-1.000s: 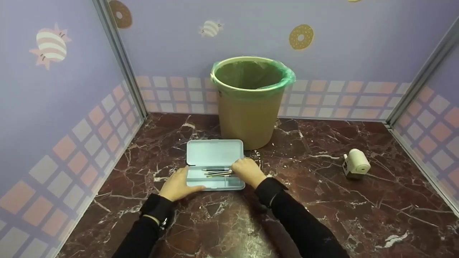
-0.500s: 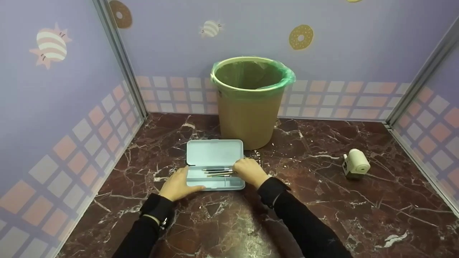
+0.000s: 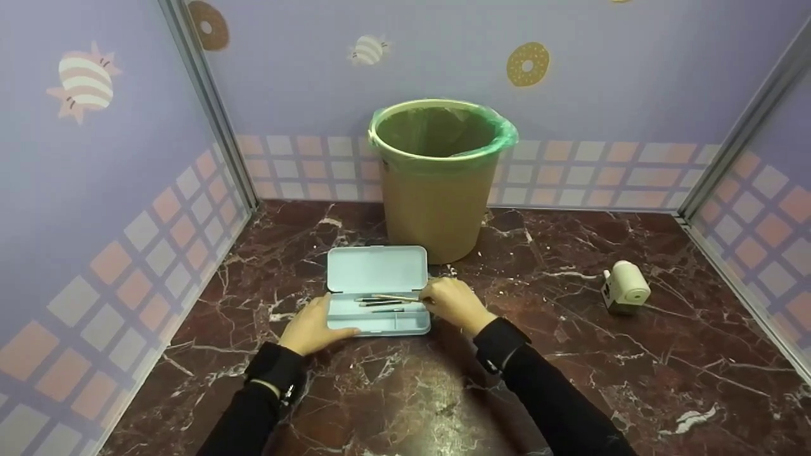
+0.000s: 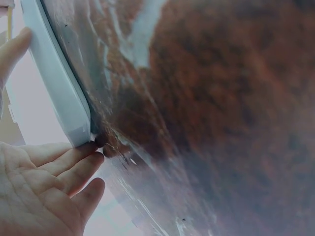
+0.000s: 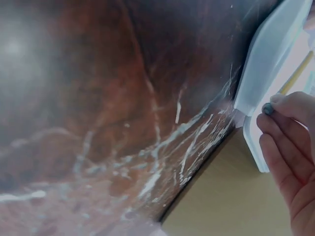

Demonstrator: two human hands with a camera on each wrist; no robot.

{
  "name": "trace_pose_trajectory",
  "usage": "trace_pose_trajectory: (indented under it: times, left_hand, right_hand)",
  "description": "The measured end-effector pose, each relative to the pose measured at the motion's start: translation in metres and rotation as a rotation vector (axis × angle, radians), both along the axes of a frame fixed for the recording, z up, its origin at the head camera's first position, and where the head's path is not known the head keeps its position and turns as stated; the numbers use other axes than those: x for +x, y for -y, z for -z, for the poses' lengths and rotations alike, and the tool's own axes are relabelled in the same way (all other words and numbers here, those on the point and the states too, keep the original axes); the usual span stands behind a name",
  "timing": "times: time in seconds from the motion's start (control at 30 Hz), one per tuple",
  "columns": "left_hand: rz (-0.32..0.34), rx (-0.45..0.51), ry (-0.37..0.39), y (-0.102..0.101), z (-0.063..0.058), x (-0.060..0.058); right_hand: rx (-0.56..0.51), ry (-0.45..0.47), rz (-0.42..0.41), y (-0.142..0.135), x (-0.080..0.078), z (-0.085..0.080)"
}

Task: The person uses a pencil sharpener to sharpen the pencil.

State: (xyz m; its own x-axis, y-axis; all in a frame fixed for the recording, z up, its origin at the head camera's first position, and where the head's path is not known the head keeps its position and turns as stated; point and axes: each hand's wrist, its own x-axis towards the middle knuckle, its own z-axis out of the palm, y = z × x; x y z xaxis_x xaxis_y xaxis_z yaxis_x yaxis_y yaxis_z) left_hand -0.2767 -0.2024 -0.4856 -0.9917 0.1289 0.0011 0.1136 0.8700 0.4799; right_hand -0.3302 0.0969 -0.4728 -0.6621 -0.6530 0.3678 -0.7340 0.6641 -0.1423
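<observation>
Standing about: bin behind pencil case, sharpener right.

We are seeing dull, even light in the head view, with pale glare spreading over the marble surface and a soft shadow falling beside the right sleeve, while both wrist views are blurring the stone and overexposing the blue case.

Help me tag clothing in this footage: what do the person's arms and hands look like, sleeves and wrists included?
Both arms wear plain black long sleeves: left sleeve, right sleeve. A wide black left wrist band and a matching right wrist band each show a small shiny bit. The left hand and right hand are ungloved. No lettering is readable.
</observation>
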Motion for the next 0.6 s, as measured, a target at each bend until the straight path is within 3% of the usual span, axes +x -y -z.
trace_pose_trajectory:
  times: [0.43,0.6]
  left_hand:
    - [0.022,-0.02,-0.026,0.0,0.0,0.0]
    - [0.027,0.003,-0.04,0.001,0.003,-0.002]
  right_hand:
    - [-0.418,0.208,0.038,-0.032,0.023,-0.001]
    - [-0.552,0.293,0.096,-0.046,0.035,-0.003]
